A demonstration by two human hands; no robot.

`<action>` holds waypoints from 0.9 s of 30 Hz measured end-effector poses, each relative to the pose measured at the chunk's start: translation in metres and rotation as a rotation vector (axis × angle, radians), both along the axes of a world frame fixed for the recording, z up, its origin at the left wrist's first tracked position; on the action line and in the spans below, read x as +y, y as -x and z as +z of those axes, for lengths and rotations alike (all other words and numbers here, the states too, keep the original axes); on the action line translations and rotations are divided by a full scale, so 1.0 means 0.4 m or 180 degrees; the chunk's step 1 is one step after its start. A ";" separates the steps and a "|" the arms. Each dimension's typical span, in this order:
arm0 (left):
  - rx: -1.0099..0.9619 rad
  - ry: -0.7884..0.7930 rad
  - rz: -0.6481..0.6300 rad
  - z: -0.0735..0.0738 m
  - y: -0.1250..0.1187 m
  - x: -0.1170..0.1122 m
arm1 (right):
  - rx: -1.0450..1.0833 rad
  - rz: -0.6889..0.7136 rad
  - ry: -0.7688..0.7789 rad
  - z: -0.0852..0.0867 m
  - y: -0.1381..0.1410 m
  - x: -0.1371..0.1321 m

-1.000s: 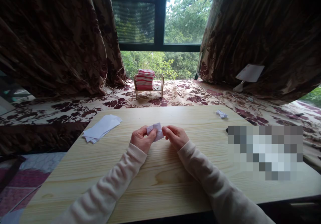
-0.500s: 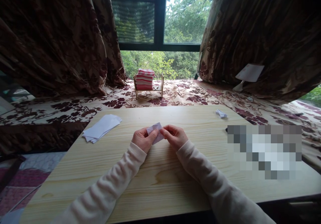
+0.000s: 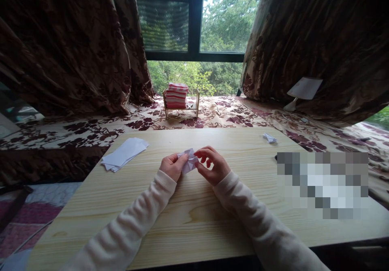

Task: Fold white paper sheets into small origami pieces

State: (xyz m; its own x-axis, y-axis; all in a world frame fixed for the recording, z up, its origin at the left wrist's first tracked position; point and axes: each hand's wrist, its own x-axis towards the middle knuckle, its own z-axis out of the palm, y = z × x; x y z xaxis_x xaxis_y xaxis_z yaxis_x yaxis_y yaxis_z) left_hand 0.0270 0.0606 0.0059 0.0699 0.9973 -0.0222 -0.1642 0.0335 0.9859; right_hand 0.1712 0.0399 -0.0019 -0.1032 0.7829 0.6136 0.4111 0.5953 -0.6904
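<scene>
A small piece of folded white paper (image 3: 189,163) is held up just above the wooden table (image 3: 194,210), its creases and raised flaps facing me. My left hand (image 3: 173,166) pinches its left side, thumb on top and the fingers mostly hidden behind. At the right edge, my right hand (image 3: 214,165) has its thumb and index fingertip on the paper, with a gap between the curled fingers. Off to the left lies a stack of white paper sheets (image 3: 126,153). A small folded paper piece (image 3: 269,138) rests near the far right corner of the table.
A pixelated patch (image 3: 322,186) hides something on the table's right side. Beyond the far edge, a small wooden rack (image 3: 182,109) with folded pink-striped cloths (image 3: 176,95) stands on a floral cover. A white lamp (image 3: 304,88) is by the right curtain (image 3: 291,40).
My right thumb and index finger have spread apart from a tight pinch at the paper's right edge. The paper now shows more raised flaps. The view has shifted slightly.
</scene>
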 end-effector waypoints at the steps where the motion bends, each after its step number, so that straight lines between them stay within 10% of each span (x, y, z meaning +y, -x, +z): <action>1: 0.0009 0.0010 -0.0004 0.001 -0.001 -0.001 | -0.0053 0.0009 -0.0016 0.000 0.000 0.000; 27: 0.0514 -0.0195 -0.0349 0.001 -0.001 -0.011 | -0.0759 -0.0371 -0.0484 0.004 -0.008 -0.004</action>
